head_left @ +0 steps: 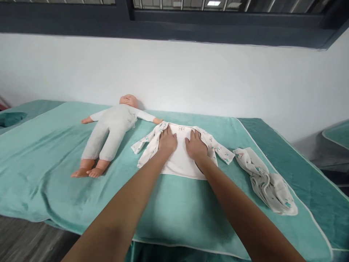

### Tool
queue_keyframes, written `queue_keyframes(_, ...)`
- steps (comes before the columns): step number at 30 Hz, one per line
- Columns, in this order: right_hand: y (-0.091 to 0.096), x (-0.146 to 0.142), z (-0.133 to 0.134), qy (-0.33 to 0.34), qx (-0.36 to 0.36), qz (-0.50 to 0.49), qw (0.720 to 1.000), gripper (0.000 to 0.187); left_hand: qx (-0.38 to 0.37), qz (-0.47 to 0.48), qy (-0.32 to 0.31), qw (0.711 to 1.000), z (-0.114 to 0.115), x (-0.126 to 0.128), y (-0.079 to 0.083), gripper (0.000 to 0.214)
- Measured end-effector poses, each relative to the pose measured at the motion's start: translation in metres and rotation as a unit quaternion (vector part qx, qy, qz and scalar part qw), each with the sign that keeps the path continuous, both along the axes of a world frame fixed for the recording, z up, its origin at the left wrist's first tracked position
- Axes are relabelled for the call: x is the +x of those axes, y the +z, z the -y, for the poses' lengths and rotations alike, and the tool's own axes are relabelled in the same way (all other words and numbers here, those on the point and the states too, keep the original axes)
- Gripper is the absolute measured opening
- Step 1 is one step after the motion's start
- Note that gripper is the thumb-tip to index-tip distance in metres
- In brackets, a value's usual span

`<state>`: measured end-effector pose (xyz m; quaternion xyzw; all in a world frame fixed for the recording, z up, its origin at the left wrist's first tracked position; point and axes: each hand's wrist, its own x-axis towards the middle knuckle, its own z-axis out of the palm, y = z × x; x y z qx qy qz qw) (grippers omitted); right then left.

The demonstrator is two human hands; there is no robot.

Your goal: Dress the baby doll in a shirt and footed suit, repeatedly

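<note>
A small white baby shirt (180, 156) with a printed pattern on its sleeves lies spread with its front laid apart, the plain inside facing up. My left hand (167, 140) rests flat on its left part near the collar, fingers stretched out. On the right part, my right hand (196, 145) lies likewise, palm down with fingers extended. Neither hand grips anything. To the left, a baby doll (113, 125) in white lies on its back, arms out to the sides, its one hand by the shirt's left shoulder.
A crumpled patterned white garment (265, 182) lies to the right of the shirt. Everything sits on a green cloth (68, 145) with pale piping over a bed. Behind stands a white wall (191, 80) below a dark window frame (218, 29).
</note>
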<state>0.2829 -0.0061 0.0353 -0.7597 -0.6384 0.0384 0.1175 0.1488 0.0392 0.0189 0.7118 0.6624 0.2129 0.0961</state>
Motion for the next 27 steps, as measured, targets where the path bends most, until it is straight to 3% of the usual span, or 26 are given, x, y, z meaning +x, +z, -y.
queue_keyframes(8, -0.004, 0.006, -0.011, 0.026, -0.043, -0.017, 0.999, 0.063, -0.032, -0.047, -0.03, 0.998, -0.002, 0.0, 0.001, 0.066)
queue_keyframes(16, -0.003, 0.002, -0.003, 0.038, -0.052, 0.006, 0.998, 0.066, -0.012, -0.097, -0.052, 0.994, 0.043, -0.004, 0.0, 0.065)
queue_keyframes(22, -0.013, 0.002, 0.048, 0.173, 0.037, 0.07, 0.982, 0.057, 0.035, -0.123, -0.095, 0.987, 0.097, -0.013, -0.003, 0.062)
queue_keyframes(27, -0.019, 0.008, 0.116, 0.204, 0.095, 0.037, 0.974, 0.048, 0.094, -0.113, -0.133, 0.98, 0.159, -0.032, -0.004, 0.056)
